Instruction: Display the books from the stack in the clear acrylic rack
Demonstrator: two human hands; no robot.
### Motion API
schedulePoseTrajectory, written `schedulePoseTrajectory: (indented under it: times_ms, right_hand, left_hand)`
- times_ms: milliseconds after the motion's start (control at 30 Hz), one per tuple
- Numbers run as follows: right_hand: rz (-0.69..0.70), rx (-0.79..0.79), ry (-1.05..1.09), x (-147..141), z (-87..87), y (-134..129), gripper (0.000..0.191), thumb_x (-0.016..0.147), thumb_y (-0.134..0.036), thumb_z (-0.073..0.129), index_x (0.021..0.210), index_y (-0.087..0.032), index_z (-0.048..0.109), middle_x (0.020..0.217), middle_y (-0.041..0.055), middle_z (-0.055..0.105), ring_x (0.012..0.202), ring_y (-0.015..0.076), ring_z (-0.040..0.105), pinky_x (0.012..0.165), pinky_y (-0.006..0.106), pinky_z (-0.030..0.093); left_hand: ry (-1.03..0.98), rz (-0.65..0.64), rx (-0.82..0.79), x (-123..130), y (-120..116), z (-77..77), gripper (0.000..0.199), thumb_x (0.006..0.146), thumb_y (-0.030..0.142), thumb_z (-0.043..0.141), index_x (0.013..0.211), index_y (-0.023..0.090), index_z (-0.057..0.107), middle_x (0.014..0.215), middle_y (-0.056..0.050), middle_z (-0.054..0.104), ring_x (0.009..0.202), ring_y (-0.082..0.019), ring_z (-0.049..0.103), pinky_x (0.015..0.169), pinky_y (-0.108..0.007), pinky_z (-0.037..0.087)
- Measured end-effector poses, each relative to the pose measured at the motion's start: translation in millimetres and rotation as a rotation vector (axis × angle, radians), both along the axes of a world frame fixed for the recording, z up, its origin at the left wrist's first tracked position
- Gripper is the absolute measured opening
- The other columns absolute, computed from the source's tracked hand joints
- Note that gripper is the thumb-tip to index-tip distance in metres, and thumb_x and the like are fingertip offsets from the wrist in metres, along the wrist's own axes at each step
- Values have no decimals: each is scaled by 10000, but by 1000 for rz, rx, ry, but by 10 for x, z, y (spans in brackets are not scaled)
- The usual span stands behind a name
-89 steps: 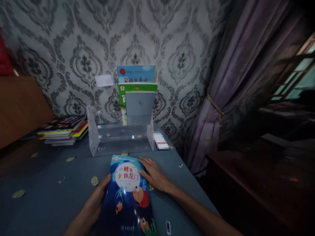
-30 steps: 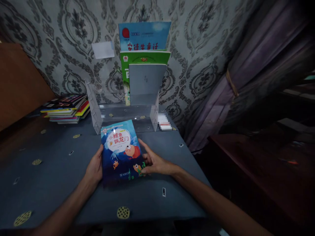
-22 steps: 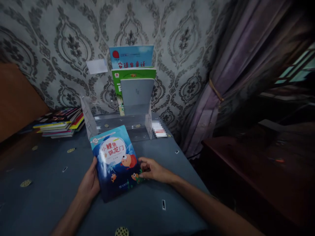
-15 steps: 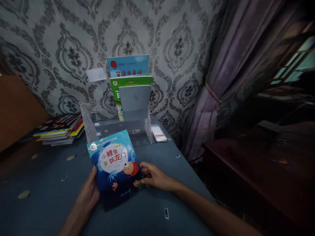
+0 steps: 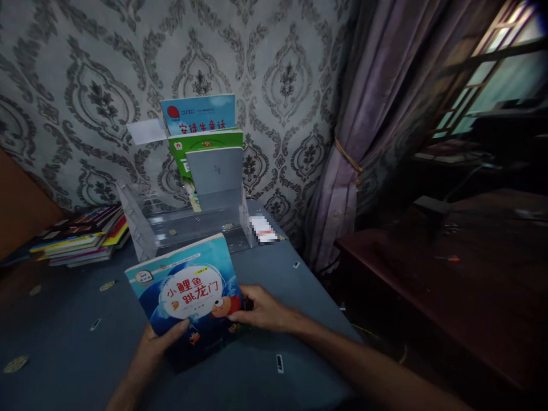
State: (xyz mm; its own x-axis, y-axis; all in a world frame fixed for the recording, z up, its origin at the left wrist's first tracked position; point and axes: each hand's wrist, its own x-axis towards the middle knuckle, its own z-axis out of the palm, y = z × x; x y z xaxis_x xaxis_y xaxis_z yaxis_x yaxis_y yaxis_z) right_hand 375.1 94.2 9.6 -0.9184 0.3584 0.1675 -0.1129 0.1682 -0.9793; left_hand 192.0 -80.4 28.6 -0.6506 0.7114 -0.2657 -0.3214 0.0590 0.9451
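Between my two hands is a blue picture book (image 5: pixel 188 285) with a cartoon fish and red lettering on its cover, tilted up above the table. My left hand (image 5: pixel 160 345) grips its lower left side, thumb across the cover and fingers hidden behind. At the right edge my right hand (image 5: pixel 261 308) is closed on it, thumb in front. Just behind stands a clear acrylic book rack (image 5: pixel 141 222). Upright in it are a light blue book (image 5: pixel 199 108), a green book (image 5: pixel 205 137) and a grey-backed book (image 5: pixel 216 174).
A stack of books (image 5: pixel 81 237) lies on the blue-grey tabletop (image 5: pixel 55 319) at the left. A white label card (image 5: pixel 146 131) juts up by the rack, and a blurred white item (image 5: pixel 263 228) lies to its right. Beyond the table's right edge is a dark red desk (image 5: pixel 411 274).
The book has tilted up more and come nearer. My left thumb has moved from its edge onto the cover. The view has turned slightly right.
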Motion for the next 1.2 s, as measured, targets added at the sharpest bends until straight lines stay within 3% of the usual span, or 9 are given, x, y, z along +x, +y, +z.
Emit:
schedulePoseTrajectory:
  times_ms: [200,367,500,633,867,1033,1200]
  right_hand:
    - [-123,212,-16,52,-17,23,366,905,-481,645,1131,-194,670,973,46,755,828,204,693,722,307,548]
    - [-265,361,-17,77,-12,52,300,938,-424,614,1125,-199,680,917,43,733,775,187,652,695,285,503]
    - [-309,342,-36,69,-45,51,321,934,-445,621,1143,-207,675,905,35,726,768,188,653,681,278,497]
    - [-315,301,-37,67,-50,37,287,934,-427,610,1087,-191,666,911,46,742,798,202,685,688,280,507]
    - [-297,286,-49,72,7,34,333,945,-479,574,1092,-193,662,896,53,756,764,205,706,680,292,522]
    - [-328,274,-60,69,-25,37,379,941,-527,571,1110,-204,676,919,64,763,793,232,706,726,327,541]
    - [-373,297,-92,81,-154,71,440,915,-570,593,1156,-215,690,960,83,764,831,254,691,792,365,554]
  left_hand:
    - [200,75,-13,-4,92,43,559,505,340,969,999,177,766,1014,-84,801,1151,-373,682,1033,-406,556]
    - [239,12,19,-9,253,58,499,518,323,964,957,197,760,1008,-59,800,1210,-368,650,1048,-398,548]
    - [210,33,42,-54,403,28,560,493,316,974,989,175,755,986,-80,801,1193,-375,658,1035,-399,555]
    - [203,-44,83,-95,493,-18,637,500,398,966,1055,174,744,1033,-78,797,1108,-355,702,1010,-409,570]
    - [166,-66,-27,-131,453,-202,672,513,342,963,1127,200,732,1031,-75,798,1187,-354,667,1072,-422,518]
    - [204,-128,-20,-130,455,-172,728,535,419,941,1191,199,714,1071,-104,787,1151,-378,679,1086,-491,499]
    - [161,-59,36,-121,462,-197,746,493,371,958,1182,209,723,1028,-122,788,1180,-404,657,1116,-507,459]
